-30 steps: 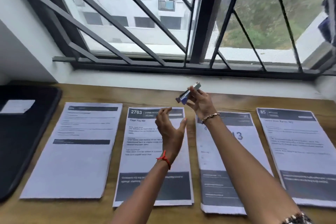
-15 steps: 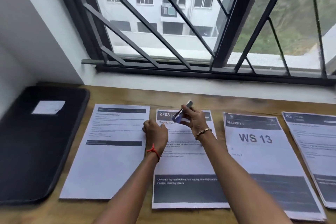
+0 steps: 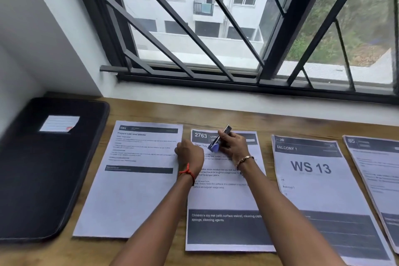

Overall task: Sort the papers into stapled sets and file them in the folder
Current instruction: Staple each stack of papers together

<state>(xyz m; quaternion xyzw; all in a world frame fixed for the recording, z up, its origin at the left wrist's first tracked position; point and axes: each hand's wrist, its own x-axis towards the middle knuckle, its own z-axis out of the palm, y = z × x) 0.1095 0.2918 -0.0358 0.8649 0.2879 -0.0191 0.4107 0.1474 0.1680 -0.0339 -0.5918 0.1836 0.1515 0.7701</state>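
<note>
- Wooden desk (image 3: 151, 252) is running along under a barred window, and two bare forearms are reaching in over its near edge.
- Four paper sets are lying side by side on it: the leftmost set (image 3: 133, 190), the 2763 set (image 3: 224, 198), the WS 13 set (image 3: 313, 190), and the 85 set (image 3: 377, 168), which is being cut off by the right edge.
- The 2763 set's dark footer is reading "Children's toy mat (with surface stains), cleaning cloth", then "sponge, cleaning agents". Its neighbour is showing "BALCONY 1" above "WS 13". The leftmost set's heading is too blurred to read.
- The left hand (image 3: 190, 153), with a red thread (image 3: 186, 171) at the wrist, is sitting knuckles-up at the 2763 set's left edge, fingers curled under; whether they are pinching paper I cannot tell. A second ago it was raised in the air with fingers spread.
- The right hand (image 3: 234, 147), wearing a bracelet (image 3: 245, 159), is pinching the stapler (image 3: 219, 139) between thumb and fingers, tilted over the "2763" header; it has come down from well above the desk.
- The black folder (image 3: 43, 179) is lying closed at the far left, carrying a lined label (image 3: 59, 123).
- Dark window bars (image 3: 194, 28) are crossing a white building (image 3: 172, 6) beyond.
</note>
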